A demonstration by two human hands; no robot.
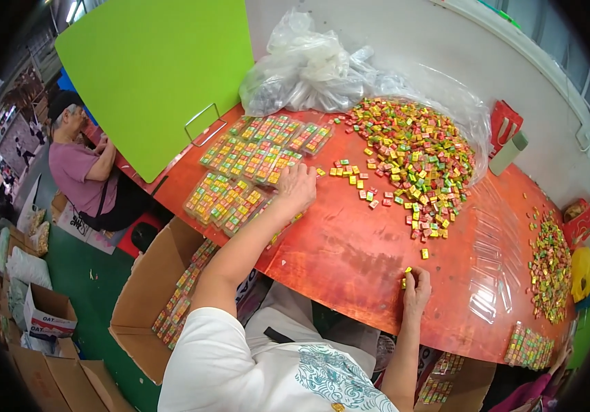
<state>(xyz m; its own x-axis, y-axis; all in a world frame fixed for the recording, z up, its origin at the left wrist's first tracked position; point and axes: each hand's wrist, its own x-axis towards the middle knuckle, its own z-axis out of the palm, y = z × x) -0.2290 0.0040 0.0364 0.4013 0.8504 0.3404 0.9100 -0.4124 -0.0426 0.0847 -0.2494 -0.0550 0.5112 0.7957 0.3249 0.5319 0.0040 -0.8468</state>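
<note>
My left hand (pixel 297 187) reaches over the clear trays (pixel 248 152) filled with small wrapped cubes in yellow, red, green and orange. Its fingers are bent together at the right edge of the trays, and whatever they pinch is hidden. Close to the table's front edge, my right hand (pixel 416 291) is closed on small yellow cubes (pixel 405 279) at its fingertips. A single yellow cube (pixel 425 254) lies just beyond that hand. Farther back spreads a large heap of mixed cubes (pixel 422 154), with some strays to its left.
Crumpled clear plastic bags (pixel 302 65) lie behind the trays. A cardboard box (pixel 147 302) with filled trays stands below, on the left. A green bottle (pixel 508 154) and a second cube heap (pixel 549 268) are at right. One person (pixel 78 161) sits at left; another's sleeve (pixel 525 393) shows lower right.
</note>
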